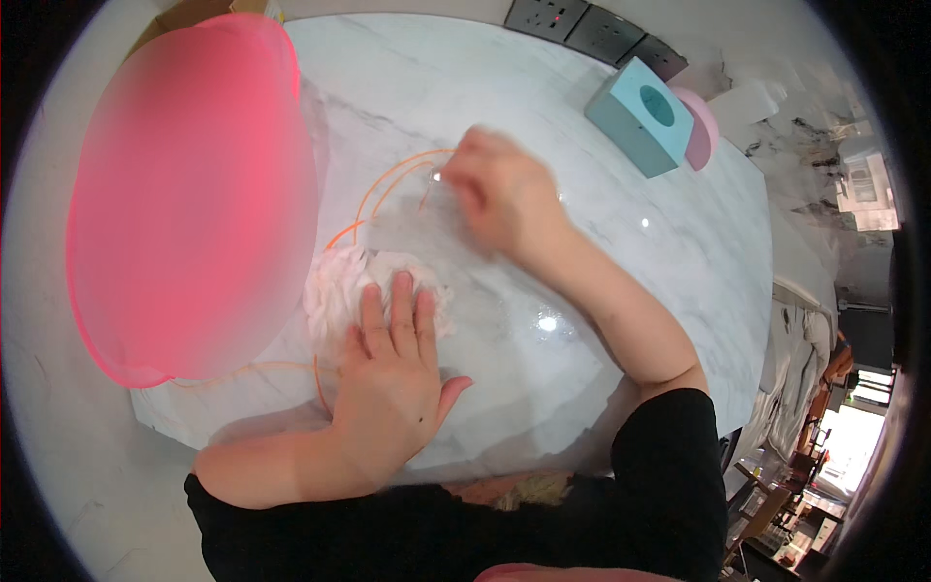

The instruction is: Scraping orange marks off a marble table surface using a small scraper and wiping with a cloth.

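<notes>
My left hand (389, 378) lies flat on a crumpled whitish-pink cloth (334, 287), fingers a little spread and the thumb apart. An orange cord (389, 174) curves out from the cloth's far side in loops. The loops run up to my right hand (502, 193), which is raised, blurred and curled, with its fingers closed on the cord. A small shiny bit (436, 176) shows beside its fingertips, too small to name. More orange cord (318, 382) comes out by my left wrist and trails leftward.
On the marble-patterned table (436, 80), a large pink plastic basin (189, 204) takes up the left side. A turquoise box with a round hole (640, 120) stands at the back right against a pink rounded piece (700, 131). Dark wall sockets (545, 18) line the back edge.
</notes>
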Demonstrator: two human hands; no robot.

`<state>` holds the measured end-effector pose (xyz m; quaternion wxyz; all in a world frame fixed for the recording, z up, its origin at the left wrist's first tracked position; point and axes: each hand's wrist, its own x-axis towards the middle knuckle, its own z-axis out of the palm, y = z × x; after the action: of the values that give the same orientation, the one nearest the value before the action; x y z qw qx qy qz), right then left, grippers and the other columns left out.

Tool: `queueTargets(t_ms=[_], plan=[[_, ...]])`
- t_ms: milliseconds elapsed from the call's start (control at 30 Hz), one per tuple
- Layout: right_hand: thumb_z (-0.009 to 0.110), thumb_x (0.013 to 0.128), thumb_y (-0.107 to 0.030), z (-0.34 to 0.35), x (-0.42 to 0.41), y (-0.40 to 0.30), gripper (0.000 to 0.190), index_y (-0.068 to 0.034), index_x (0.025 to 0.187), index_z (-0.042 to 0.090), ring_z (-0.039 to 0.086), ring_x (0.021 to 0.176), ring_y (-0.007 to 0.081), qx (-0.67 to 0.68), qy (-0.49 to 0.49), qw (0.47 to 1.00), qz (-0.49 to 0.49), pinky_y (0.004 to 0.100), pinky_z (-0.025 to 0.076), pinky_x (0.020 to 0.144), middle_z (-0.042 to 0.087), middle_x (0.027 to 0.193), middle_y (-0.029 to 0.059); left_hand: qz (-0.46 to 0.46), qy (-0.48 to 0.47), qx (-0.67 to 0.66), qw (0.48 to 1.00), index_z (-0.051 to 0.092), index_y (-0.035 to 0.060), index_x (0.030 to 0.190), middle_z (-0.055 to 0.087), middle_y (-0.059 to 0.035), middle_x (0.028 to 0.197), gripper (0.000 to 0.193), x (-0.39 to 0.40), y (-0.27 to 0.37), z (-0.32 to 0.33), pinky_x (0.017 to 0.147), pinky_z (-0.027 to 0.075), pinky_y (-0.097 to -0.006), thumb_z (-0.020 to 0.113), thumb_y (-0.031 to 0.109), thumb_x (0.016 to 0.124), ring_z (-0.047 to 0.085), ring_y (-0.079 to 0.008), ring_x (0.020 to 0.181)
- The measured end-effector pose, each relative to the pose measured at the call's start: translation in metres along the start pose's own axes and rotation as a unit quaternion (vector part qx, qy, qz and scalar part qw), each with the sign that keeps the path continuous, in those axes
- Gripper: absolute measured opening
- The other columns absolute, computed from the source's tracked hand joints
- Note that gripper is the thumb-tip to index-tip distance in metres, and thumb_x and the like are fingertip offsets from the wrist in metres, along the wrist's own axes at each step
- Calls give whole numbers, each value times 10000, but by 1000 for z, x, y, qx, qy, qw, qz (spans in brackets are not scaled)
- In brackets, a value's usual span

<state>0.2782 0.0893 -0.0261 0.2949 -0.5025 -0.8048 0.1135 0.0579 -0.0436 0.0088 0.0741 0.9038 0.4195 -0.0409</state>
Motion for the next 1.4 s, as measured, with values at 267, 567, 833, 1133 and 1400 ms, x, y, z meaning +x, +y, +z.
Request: queueTargets(t_ms=[267,567,833,1133,1400], plan=[[700,859,14,-11,4,6,85,-27,920,743,665,826,277,4,10,1000,10,371,541,721,650,916,76,-1,2,19,1000,382,-156,1547,322,-405,1620,992,2,6,3,1075,478,-568,660,578,940,421,-571,1429],[707,844,34,-8,-11,-10,92,-31,906,727,668,837,291,66,-45,995,-64,374,546,717,653,903,82,-9,-7,58,998,385,-150,1551,326,-398,1625,996,5,3,6,1073,481,-559,627,609,952,433,-554,1426],[711,814,10,-7,-8,-2,101,-50,894,728,661,875,309,30,-18,999,-27,399,552,722,647,913,86,-8,-14,69,998,397,-140,1552,329,-393,1629,1013,7,7,7,1047,507,-547,626,635,941,441,-547,1427],[717,803,60,-2,-6,-8,125,-25,894,728,661,815,287,18,23,1000,-6,376,535,646,649,874,85,-17,10,92,996,404,-120,1560,330,-371,1639,1012,8,8,10,1054,508,-537,627,642,932,437,-534,1438],[707,799,6,1,-19,-15,94,-57,866,729,662,867,285,37,-1,999,-29,404,546,667,649,897,60,-20,2,83,996,383,-117,1573,329,-362,1644,1020,9,10,11,1080,485,-531,644,629,928,431,-533,1440]])
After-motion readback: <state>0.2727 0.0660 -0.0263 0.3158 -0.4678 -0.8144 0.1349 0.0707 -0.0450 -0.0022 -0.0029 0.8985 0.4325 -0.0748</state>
